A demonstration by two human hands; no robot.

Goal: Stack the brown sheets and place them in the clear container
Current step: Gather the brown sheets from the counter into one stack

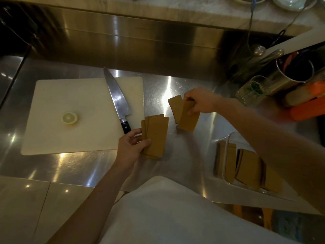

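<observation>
Left hand (131,147) grips a fanned stack of flat brown rectangular sheets (155,136), right hand (198,103) pinches maybe two more (188,118), clear plastic container (226,155) sits near the right forearm.

Knife (117,101) on board (70,110), container (228,155) right

Brown sheets (156,136), plain tan-brown, no print; same tan on the pair of sheets (187,118) and on those inside the clear container (226,155). Table (70,166) silver steel, bright glare spots. Cutting board (70,103) cream-white. Lemon slice (69,118) pale yellow. Knife (117,99): silver blade, black handle. Apron (167,212) white. Orange bin (307,110) far right. Metal canister (292,74) silver, dark inside.
</observation>
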